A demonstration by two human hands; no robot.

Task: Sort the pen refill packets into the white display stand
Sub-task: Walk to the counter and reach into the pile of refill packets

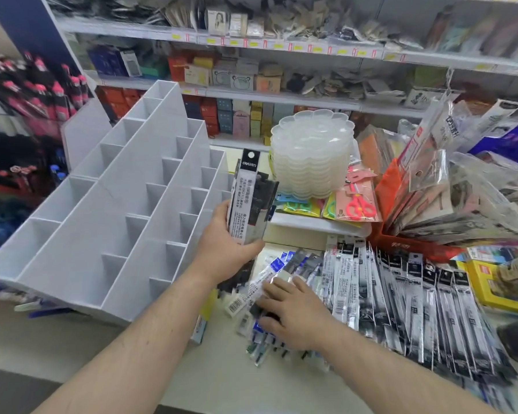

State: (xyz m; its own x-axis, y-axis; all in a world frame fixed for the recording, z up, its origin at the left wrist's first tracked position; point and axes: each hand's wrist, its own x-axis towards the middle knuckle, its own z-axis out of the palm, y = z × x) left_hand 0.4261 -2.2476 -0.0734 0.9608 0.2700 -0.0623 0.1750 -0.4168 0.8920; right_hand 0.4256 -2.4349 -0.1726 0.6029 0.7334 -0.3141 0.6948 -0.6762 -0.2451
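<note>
Your left hand [222, 243] sits near the centre of the frame, fingers and thumb curled round a bundle of refill packets [250, 198] that stands nearly upright, its black header with a white dot at the top. The bundle is held just to the right of the white display stand [108, 204], which fills the left half of the frame as stepped rows of open compartments; the compartments in view hold nothing. Your right hand [293, 315] lies lower, right of centre, palm down with fingers spread and fairly straight, pressing on a loose pile of mixed packets [260, 294] on the pale counter [222, 375]; whether any finger pinches a packet, you cannot tell. Further right, a fanned row of black-and-silver packets [416, 294] spreads across the counter toward the lower right corner. Above that row, at centre right, a stack of clear scalloped plastic trays [311, 153] rests on a raised white ledge, with packaged pink scissors [359, 201] lying just beside it. Shelves [281, 49] of boxed stationery run across the top of the frame.
</note>
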